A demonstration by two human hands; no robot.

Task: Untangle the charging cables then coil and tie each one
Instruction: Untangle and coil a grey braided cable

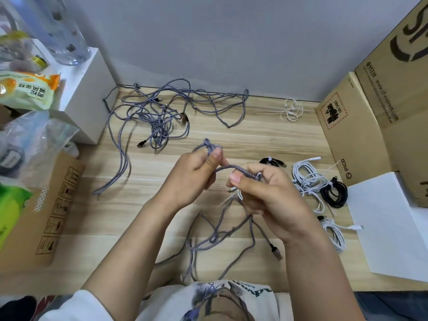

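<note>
While a short run of the grey braided charging cable (234, 169) is pinched above the pale wood-grain tabletop (266, 140) between the left hand (192, 174) and the right hand (264, 193), each with thumb and fingers closed on it, its knotted slack trails toward the body; the knot would best be loosened and the plug end fed back through, not pulled tight. Farther off, the remaining tangle of grey braided cables (159, 112) is seen by the wall, and "PICO" is legible on the brown cardboard box (352, 135) at right.
</note>
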